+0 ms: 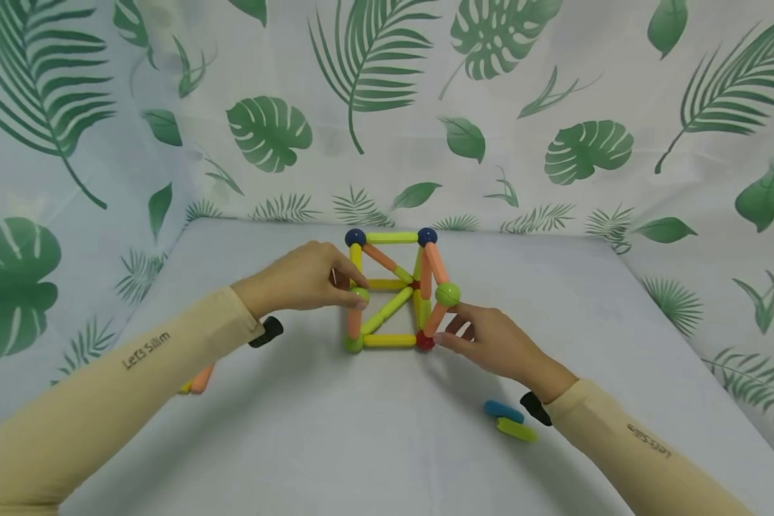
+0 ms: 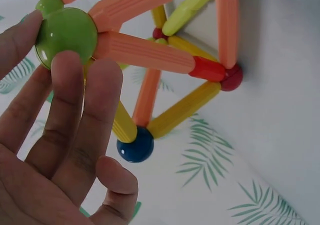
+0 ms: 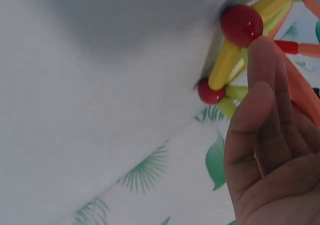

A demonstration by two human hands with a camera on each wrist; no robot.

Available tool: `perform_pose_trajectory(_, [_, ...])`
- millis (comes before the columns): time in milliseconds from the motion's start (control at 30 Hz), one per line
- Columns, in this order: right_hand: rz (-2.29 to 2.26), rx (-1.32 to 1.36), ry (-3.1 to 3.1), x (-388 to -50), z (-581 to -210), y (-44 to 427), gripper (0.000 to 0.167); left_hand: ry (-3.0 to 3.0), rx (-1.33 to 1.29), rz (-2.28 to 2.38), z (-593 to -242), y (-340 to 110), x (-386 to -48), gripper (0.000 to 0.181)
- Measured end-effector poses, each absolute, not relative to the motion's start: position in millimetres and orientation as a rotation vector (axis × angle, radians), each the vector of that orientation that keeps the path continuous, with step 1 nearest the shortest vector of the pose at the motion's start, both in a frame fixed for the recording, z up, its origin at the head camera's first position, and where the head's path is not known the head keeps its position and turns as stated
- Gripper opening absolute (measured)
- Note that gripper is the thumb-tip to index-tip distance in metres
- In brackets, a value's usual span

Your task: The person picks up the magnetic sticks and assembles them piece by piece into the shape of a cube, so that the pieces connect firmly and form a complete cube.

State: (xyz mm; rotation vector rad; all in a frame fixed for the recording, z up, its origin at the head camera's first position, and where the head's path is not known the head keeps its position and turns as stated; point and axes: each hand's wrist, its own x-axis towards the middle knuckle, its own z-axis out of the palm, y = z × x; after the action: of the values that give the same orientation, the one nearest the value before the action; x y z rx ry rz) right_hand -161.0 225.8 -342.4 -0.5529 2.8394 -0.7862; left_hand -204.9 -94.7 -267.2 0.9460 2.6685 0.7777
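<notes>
A frame of magnetic rods and balls stands on the table. My left hand [image 1: 303, 278] pinches a light green ball [image 2: 67, 37] at its upper front left corner. Orange rods [image 2: 150, 52] run from that ball, one joining a short red piece [image 2: 209, 68]. My right hand [image 1: 493, 340] is at the lower right corner, its fairly straight fingers touching near the red ball [image 3: 241, 25] and the orange rod [image 3: 299, 82]. Above those fingers sits another green ball [image 1: 448, 294]. Two dark blue balls [image 1: 355, 238] top the back, linked by a yellow-green rod [image 1: 392, 237].
A blue rod [image 1: 504, 411] and a yellow-green rod [image 1: 517, 430] lie on the table by the right wrist. Under the left forearm, an orange rod [image 1: 202, 378] and a yellow one are partly hidden. Leaf-printed cloth [image 1: 387, 165] hangs behind and beside the white tabletop [image 1: 335, 444].
</notes>
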Motion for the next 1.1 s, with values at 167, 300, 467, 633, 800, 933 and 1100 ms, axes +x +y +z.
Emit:
perform_pose_trajectory(167, [-0.877,-0.54,2.864,-164,-348,216,0.025,2.626,0.981,0.782,-268,-98,-209,0.03])
perform_pose_trajectory(300, [-0.888,-0.545,2.881,-164,-348,212,0.021,2.599,1.001,0.797,-268,-100,-212,0.031])
perform_pose_trajectory(467, [-0.555,-0.478,2.837,-160,-345,207,0.024,2.558,0.985,0.858,-270,-105,-223,0.031])
perform_pose_trajectory(633, [-0.276,-0.843,2.615,-143,-352,180,0.022,2.485,0.952,0.94,-276,-110,-238,0.03])
perform_pose_trajectory(800, [-0.211,-1.259,2.562,-131,-363,124,0.025,2.375,0.978,1.033,-280,-111,-247,0.031])
perform_pose_trajectory(933, [-0.09,-1.461,2.528,-127,-372,78,0.054,2.328,1.005,1.048,-284,-107,-251,0.03])
perform_pose_trajectory(1100, [0.078,-1.602,2.448,-126,-380,30,0.068,2.301,1.039,1.056,-285,-102,-252,0.029])
